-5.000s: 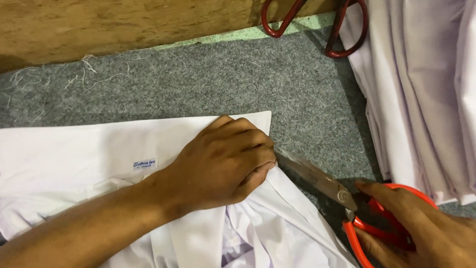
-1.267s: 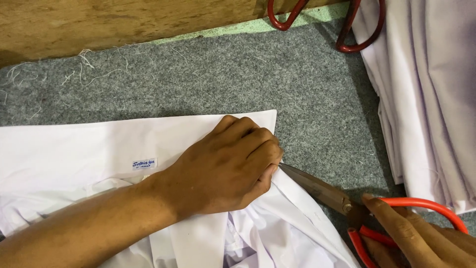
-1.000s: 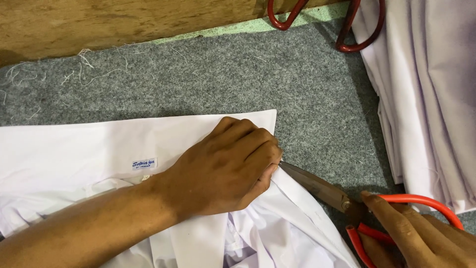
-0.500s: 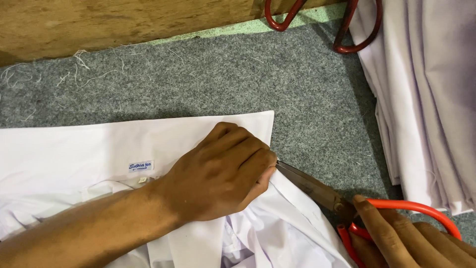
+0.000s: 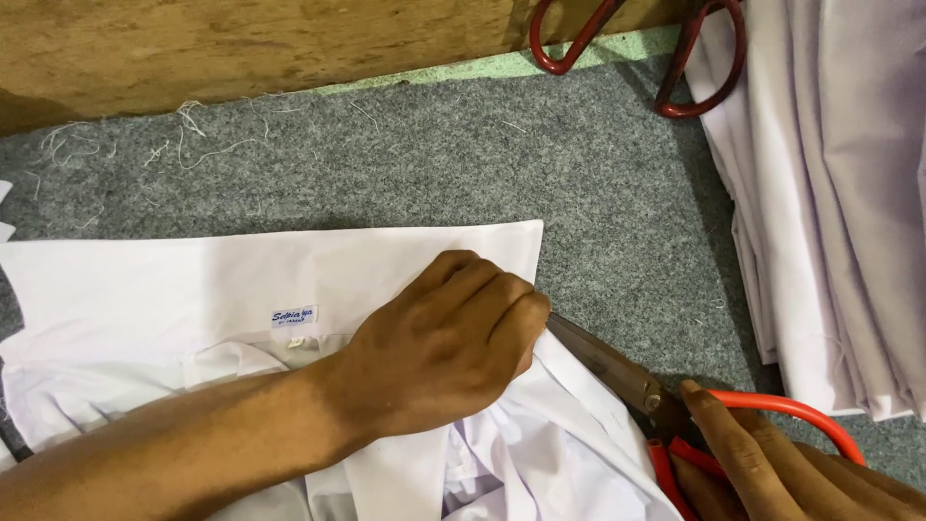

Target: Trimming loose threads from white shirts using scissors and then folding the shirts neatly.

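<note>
A white shirt (image 5: 193,289) lies flat on the grey felt surface (image 5: 405,164), collar side up, with a small white label near the collar. My left hand (image 5: 444,342) presses down on the collar's right end, fingers curled onto the cloth. My right hand (image 5: 772,463) grips the red handles of a pair of large scissors (image 5: 617,371) at the lower right. The dark blades point up-left and their tips vanish under my left fingers at the shirt's edge.
A stack of folded white cloth (image 5: 839,193) fills the right side. A second pair of red-handled scissors (image 5: 675,58) lies at the top by a wooden board (image 5: 241,43). Loose threads lie on the felt near the board.
The view has shifted slightly. My right hand has slid a little further down and right on the scissor handles. My left hand stays pressed on the collar.
</note>
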